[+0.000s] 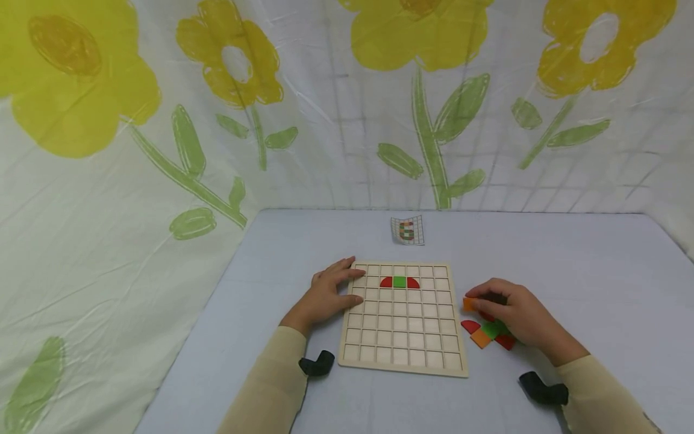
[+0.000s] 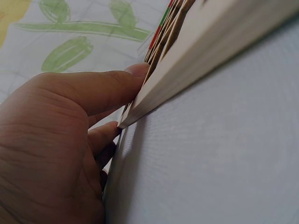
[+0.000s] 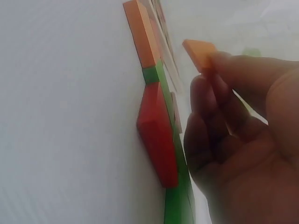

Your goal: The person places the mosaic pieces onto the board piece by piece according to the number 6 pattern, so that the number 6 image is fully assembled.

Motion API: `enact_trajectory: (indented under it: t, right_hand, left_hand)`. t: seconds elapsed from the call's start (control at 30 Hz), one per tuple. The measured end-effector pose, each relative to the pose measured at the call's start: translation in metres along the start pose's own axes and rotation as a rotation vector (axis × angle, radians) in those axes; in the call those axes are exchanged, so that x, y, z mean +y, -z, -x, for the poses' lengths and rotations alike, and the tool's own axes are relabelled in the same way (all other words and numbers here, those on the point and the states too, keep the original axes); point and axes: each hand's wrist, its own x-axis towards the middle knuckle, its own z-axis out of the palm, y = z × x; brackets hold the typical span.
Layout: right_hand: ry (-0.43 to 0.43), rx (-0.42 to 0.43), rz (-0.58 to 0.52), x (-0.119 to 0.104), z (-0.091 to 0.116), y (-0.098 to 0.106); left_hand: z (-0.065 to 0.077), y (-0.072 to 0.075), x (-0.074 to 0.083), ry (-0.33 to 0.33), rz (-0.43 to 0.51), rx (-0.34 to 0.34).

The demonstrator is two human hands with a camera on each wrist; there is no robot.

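Note:
A wooden grid board (image 1: pixel 385 355) lies on the table. In one of its upper rows sit a green square tile (image 1: pixel 399 282) and a red quarter-round tile (image 1: pixel 386 282) on either side of it. My left hand (image 1: pixel 328 293) rests on the board's left edge, thumb and fingertips on the frame. Just off the board's right side, my right hand (image 1: pixel 512 310) pinches an orange square tile (image 3: pixel 198 53) between thumb and fingers. Below that hand lie several loose tiles, among them an orange tile (image 1: pixel 480 338), a red tile (image 3: pixel 159 135) and a green tile (image 1: pixel 491 329), partly covered by the hand.
A small pattern card (image 1: pixel 408 231) with a coloured figure on a grid lies behind the board. The pale table (image 1: pixel 303 241) ends at a hanging white cloth (image 1: pixel 325 150) with printed yellow flowers. Black straps (image 1: pixel 544 389) sit at both wrists.

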Motion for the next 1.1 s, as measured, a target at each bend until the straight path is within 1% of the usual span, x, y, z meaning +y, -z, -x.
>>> enact_trajectory:
  t: [0.17,0.4,0.67,0.83,0.93,1.1]
  right_hand:
    - [-0.013,-0.005,-0.034,-0.003,0.000,-0.002]
    - [-0.036,-0.033,-0.139,-0.012,0.001,-0.005]
    - [-0.011,-0.058,-0.163,-0.020,0.001,-0.009]
    - [0.008,-0.073,-0.215,-0.023,0.001,-0.015]
    - [0.022,-0.070,-0.229,-0.027,0.000,-0.018]
    - [0.010,-0.056,-0.234,-0.034,-0.001,-0.022]
  left_hand:
    - [0.000,0.000,0.000,0.007,0.004,0.000]
    - [0.000,0.000,-0.001,0.007,0.007,0.002]
    - [0.000,0.000,0.000,0.003,-0.001,0.001]
    - [0.000,0.000,0.001,0.008,-0.005,-0.002]
    - [0.000,0.000,0.001,0.011,-0.005,0.000]
    - [0.000,0.000,0.001,0.013,-0.005,0.004]
